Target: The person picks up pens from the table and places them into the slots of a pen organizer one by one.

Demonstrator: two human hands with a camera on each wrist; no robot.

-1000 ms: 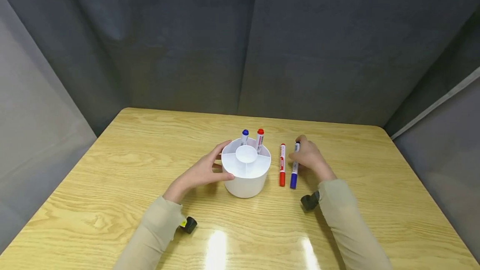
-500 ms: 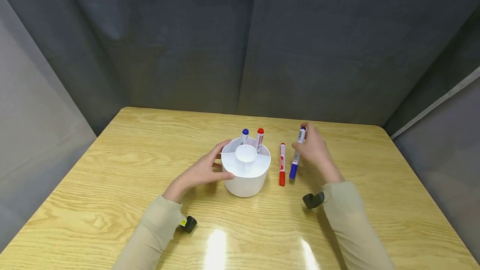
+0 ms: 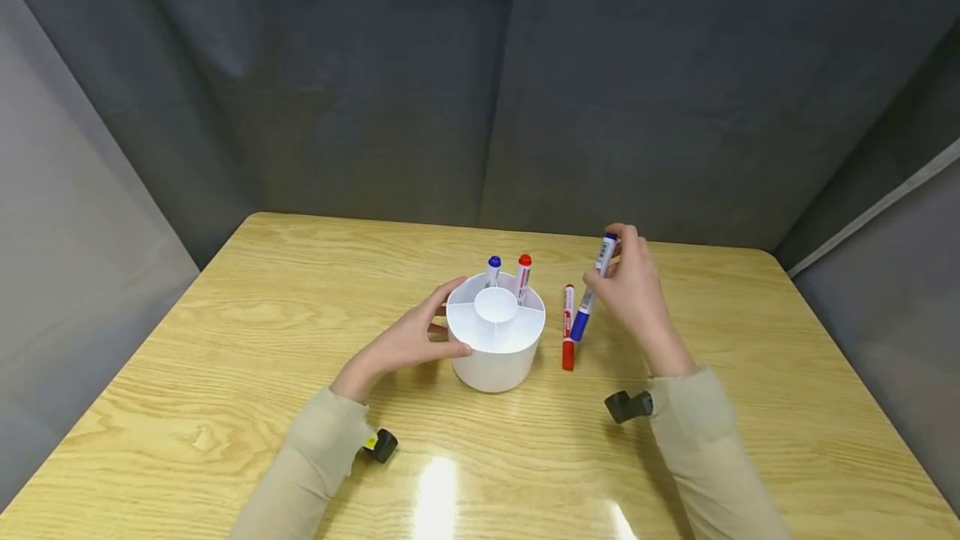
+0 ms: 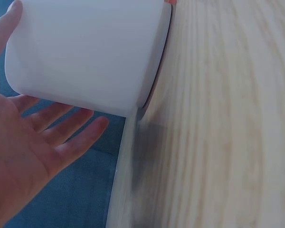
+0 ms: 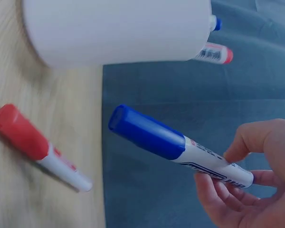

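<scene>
Right of frame centre, our right hand (image 3: 633,290) pinches the blue marker (image 3: 592,287) near its upper end, clear of the table (image 3: 225,340); it looks light, stiff and smooth. Our left hand (image 3: 408,342), fingers relaxed, rests against the holder (image 3: 495,348).

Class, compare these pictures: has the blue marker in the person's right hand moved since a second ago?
Yes. The blue marker, then flat on the table beside the red marker, is now lifted and tilted in the right hand; the red marker lies where it was.

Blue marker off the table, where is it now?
Head view: the blue marker is pinched in the right hand, lifted above the red marker, right of the white holder.
</scene>
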